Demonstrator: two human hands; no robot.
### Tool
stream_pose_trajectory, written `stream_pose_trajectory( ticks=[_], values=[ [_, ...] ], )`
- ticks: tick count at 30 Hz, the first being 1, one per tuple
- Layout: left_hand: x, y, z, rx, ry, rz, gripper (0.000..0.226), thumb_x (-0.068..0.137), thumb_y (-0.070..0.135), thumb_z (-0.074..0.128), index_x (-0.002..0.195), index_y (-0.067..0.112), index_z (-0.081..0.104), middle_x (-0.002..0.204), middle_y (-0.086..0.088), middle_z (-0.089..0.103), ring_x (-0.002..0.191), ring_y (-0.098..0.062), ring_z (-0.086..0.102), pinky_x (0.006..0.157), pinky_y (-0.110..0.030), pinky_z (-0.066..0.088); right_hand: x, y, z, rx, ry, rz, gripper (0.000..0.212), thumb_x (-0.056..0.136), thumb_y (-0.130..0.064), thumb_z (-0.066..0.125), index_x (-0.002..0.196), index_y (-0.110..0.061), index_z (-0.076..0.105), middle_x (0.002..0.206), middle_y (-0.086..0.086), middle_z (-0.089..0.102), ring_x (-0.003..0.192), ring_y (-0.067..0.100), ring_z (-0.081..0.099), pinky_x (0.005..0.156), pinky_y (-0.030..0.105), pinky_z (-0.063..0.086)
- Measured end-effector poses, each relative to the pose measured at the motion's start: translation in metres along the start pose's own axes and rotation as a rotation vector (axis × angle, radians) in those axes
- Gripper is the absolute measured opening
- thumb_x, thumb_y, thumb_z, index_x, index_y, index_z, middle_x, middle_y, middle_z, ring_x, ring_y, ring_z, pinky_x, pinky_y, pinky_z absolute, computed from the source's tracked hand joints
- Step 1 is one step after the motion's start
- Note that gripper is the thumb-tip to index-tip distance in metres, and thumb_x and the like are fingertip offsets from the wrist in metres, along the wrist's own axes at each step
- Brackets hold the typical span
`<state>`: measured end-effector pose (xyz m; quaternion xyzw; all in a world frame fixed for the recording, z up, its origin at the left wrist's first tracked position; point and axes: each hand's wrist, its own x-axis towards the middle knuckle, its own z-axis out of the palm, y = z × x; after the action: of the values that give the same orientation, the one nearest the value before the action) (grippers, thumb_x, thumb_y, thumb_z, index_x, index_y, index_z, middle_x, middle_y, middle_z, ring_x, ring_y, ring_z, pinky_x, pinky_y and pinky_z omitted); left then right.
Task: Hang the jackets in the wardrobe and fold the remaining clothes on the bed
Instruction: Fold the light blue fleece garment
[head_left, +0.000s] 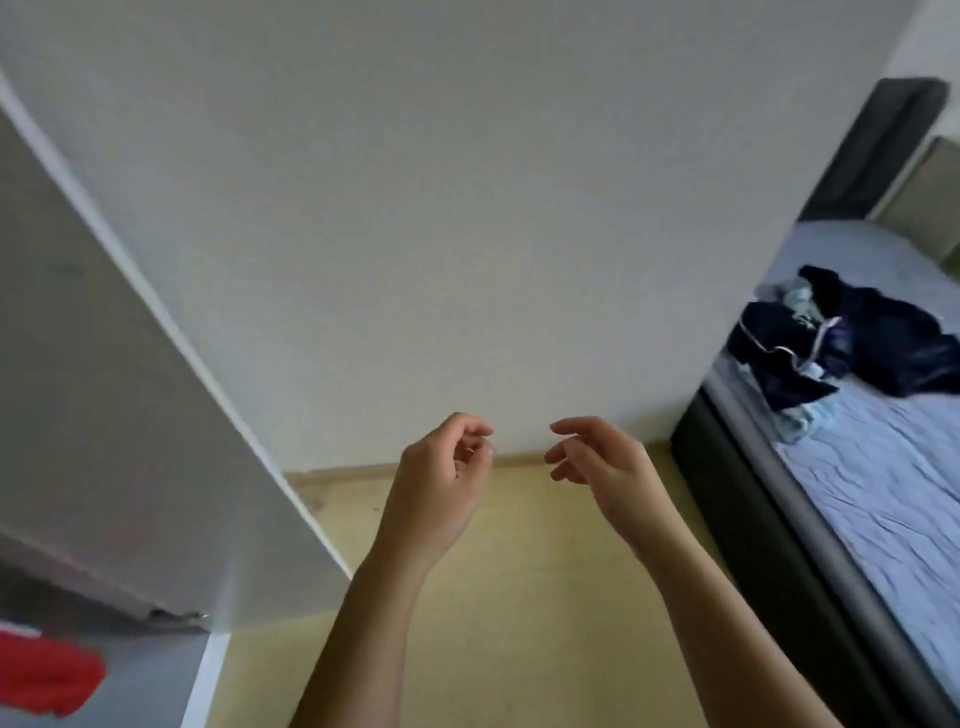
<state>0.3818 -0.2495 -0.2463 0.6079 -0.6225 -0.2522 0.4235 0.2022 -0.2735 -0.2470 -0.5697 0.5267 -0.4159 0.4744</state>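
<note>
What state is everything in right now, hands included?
Left hand, empty, fingers loosely curled.
Right hand, empty, fingers relaxed.
Bed, sheet wrinkled.
Dark clothes, unfolded heap on the bed.
Red garment, crumpled, low on the left.
Wardrobe door, seemingly swung open.

No writing, label, brand, number or sign can be read anywhere: the plain white wall (415, 208) ahead of the left hand (436, 483), the white wardrobe door (104, 389) beside it, and the heap of dark navy clothes (857, 343) on the pale blue bed sheet (883, 493) beyond the right hand (597, 462) show none.
</note>
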Motion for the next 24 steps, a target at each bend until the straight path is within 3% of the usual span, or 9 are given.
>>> stream_pose_trajectory(
  ticks=[3,7,11,16,19,24],
  values=[
    [0.031,0.053,0.093,-0.078,-0.115,0.064,0.01,0.089,0.018,0.06,0.091,0.028,0.063,0.082,0.013,0.067,0.079,0.001,0.063,0.073,-0.019,0.05,0.006,0.016,-0.105,-0.008,0.184,0.044,0.024,0.094,-0.001,0.046,0.101,-0.017,0.063,0.078,0.0,0.069,0.068,0.013,0.064,0.068,0.023,0.05],
    [0.06,0.094,0.18,-0.09,-0.233,0.161,0.015,0.088,0.017,0.062,0.086,0.032,0.062,0.078,0.015,0.067,0.074,0.0,0.062,0.067,-0.014,0.048,0.011,0.028,-0.199,0.032,0.342,0.087,0.025,0.094,0.005,0.044,0.097,-0.011,0.062,0.081,0.012,0.067,0.065,0.015,0.061,0.063,0.018,0.05],
    [0.103,0.122,0.269,-0.103,-0.394,0.208,0.013,0.089,0.019,0.061,0.088,0.031,0.063,0.079,0.013,0.068,0.074,0.0,0.063,0.066,-0.016,0.05,0.023,0.055,-0.276,0.068,0.513,0.14,0.025,0.094,0.006,0.043,0.094,-0.011,0.061,0.078,0.006,0.067,0.069,0.017,0.061,0.065,0.02,0.05],
    [0.17,0.143,0.382,-0.14,-0.526,0.244,0.013,0.089,0.018,0.06,0.087,0.03,0.064,0.077,0.013,0.069,0.071,-0.001,0.062,0.064,-0.015,0.049,0.063,0.106,-0.36,0.052,0.62,0.27,0.021,0.096,-0.002,0.046,0.099,-0.013,0.063,0.078,0.0,0.07,0.075,0.018,0.066,0.076,0.032,0.054],
    [0.223,0.156,0.45,-0.166,-0.625,0.255,0.017,0.089,0.018,0.059,0.085,0.034,0.062,0.078,0.014,0.069,0.074,0.0,0.062,0.065,-0.008,0.045,0.112,0.129,-0.414,0.033,0.686,0.298,0.022,0.097,-0.007,0.046,0.097,-0.019,0.063,0.079,-0.002,0.07,0.075,0.014,0.066,0.073,0.027,0.053],
    [0.323,0.192,0.546,-0.112,-0.755,0.286,0.012,0.09,0.022,0.059,0.086,0.033,0.063,0.08,0.013,0.069,0.076,0.0,0.061,0.068,-0.016,0.05,0.189,0.15,-0.494,0.059,0.741,0.376,0.022,0.096,-0.007,0.046,0.096,-0.021,0.064,0.08,-0.002,0.07,0.069,0.007,0.065,0.064,0.016,0.048]
  ],
)
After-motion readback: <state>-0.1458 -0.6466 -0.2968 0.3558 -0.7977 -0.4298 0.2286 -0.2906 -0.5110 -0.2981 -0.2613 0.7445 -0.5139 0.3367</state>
